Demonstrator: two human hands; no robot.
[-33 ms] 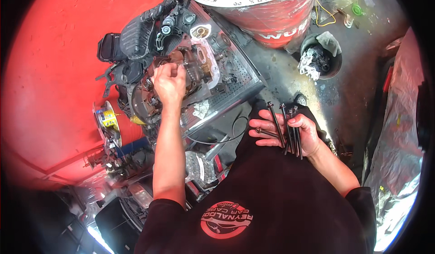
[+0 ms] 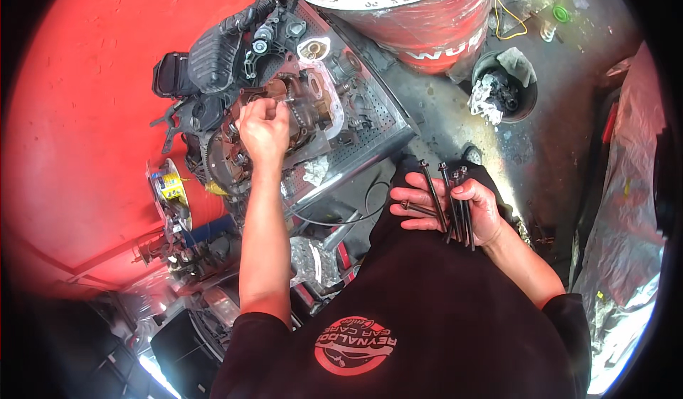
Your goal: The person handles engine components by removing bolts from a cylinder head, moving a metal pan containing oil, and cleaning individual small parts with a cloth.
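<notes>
Barely shifted in the head view, my left hand (image 2: 264,130) has edged slightly left over the engine (image 2: 304,118), left of upper centre; its fingers curl nearly closed, and I cannot tell whether they pinch anything. Right of centre, my right hand (image 2: 485,214) lies palm up, fingers spread, thumb over several long dark bolts (image 2: 435,196).

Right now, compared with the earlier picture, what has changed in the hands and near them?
The left hand has shifted very slightly left over the greasy metal assembly; nothing visibly grasped or released. The right hand still holds the dark bolts; the red drum stayed put.
</notes>
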